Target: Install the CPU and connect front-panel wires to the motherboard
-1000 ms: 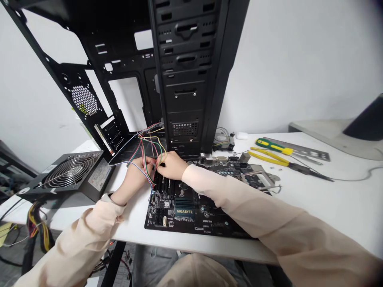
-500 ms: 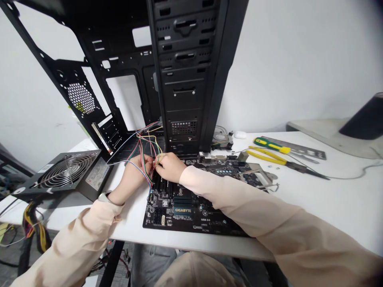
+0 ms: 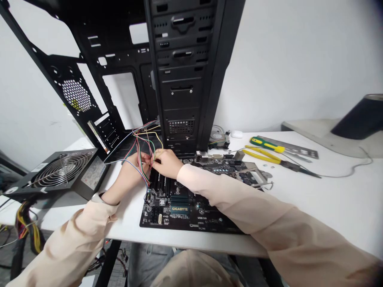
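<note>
The left hand (image 3: 131, 169) and right hand (image 3: 168, 163) pinch thin wires (image 3: 139, 153) over the far left part of the motherboard (image 3: 206, 209), marked GIGABYTE and USB 3.0; some leads seem plugged along its left edge, others look unconnected, and the case (image 3: 182, 107) stands behind it, unfitted

The black case (image 3: 182, 99) blocks the way behind the motherboard (image 3: 206, 219); its front is open.
</note>
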